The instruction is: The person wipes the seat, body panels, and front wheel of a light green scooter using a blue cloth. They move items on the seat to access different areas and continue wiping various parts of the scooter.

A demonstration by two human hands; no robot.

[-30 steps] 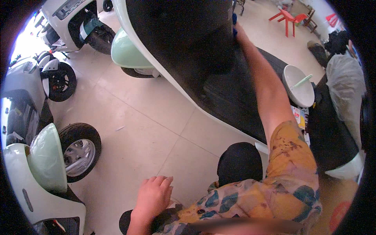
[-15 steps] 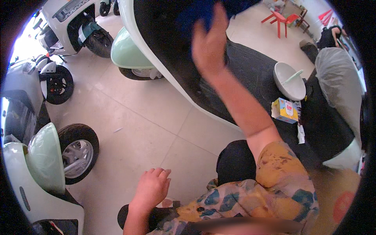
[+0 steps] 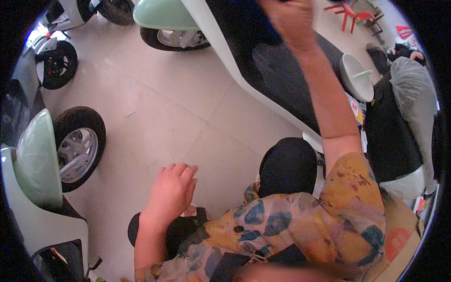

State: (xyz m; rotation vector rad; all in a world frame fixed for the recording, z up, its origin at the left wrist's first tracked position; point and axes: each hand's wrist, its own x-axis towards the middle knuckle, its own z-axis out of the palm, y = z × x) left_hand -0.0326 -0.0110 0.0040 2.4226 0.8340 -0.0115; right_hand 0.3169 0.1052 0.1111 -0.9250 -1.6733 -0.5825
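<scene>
While the right hand reaches up-forward, gripping a dark blue cloth on the white-and-black scooter body panel | left hand low, open, empty, farther | panel runs diagonally.

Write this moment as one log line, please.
right hand: holds blue cloth on scooter | left hand: open, on knee

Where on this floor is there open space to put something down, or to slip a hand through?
The widest bare patch is the tiled floor between the mint scooter's front wheel on the left, the white scooter on the right and the left hand. Crowded: the right side, where a white bowl, a plastic-wrapped seat and a cardboard box sit close together.
</scene>
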